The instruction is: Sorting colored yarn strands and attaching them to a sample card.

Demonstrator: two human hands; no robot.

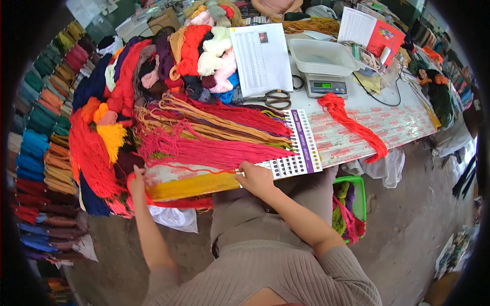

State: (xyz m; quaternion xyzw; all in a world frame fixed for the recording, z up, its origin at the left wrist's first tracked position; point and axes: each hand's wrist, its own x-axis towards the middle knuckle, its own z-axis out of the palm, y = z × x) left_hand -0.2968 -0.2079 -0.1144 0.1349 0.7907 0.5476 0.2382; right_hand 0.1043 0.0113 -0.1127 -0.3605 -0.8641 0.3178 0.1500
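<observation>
My right hand (256, 177) is closed at the lower edge of a white thread card (314, 153) with a purple stripe and rows of holes. Its fingers pinch the end of a red yarn strand (196, 169). That strand runs left along the table's front edge to my left hand (137, 184), whose fingers are closed around red yarn. Long pink threads (219, 150) and tan threads (229, 124) hang from the card's holes and spread leftward over the table. A loose red skein (357, 127) lies to the right of the card.
Scissors (273, 98) lie behind the threads, beside a printed sheet (263, 56). A digital scale (326, 86) carries a clear plastic tub (324, 64). Skeins are heaped at left (97, 153). A green basket (360, 199) of yarn stands on the floor. Another person (278, 7) sits opposite.
</observation>
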